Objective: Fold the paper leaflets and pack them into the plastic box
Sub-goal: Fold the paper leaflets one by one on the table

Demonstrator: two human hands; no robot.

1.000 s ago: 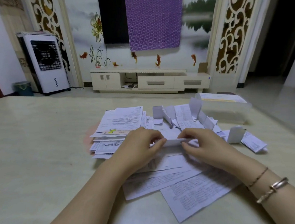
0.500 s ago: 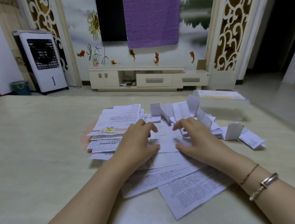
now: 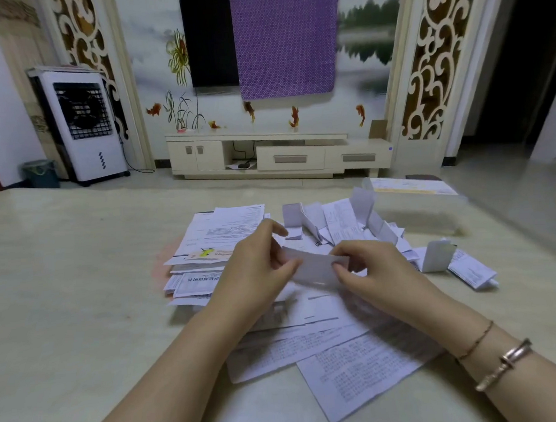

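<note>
A small folded white leaflet [image 3: 314, 268] is held a little above the table between both hands. My left hand [image 3: 258, 272] pinches its left end, my right hand [image 3: 371, 266] pinches its right end. Flat unfolded leaflets [image 3: 359, 367] lie spread under and in front of my hands. A stack of printed leaflets [image 3: 218, 235] sits to the left. Several folded leaflets [image 3: 337, 219] stand in a loose heap behind my hands. The clear plastic box [image 3: 416, 206] stands at the back right with a printed sheet on top.
Two folded leaflets [image 3: 453, 260] lie apart at the right. The pale table [image 3: 61, 311] stretches wide to the left and front. Beyond it are a TV cabinet [image 3: 279, 154] and a white air cooler [image 3: 83, 126].
Both hands pressed a leaflet flat on the pile half a second ago. Now they have lifted the folded leaflet off the pile and hold it by its two ends.
</note>
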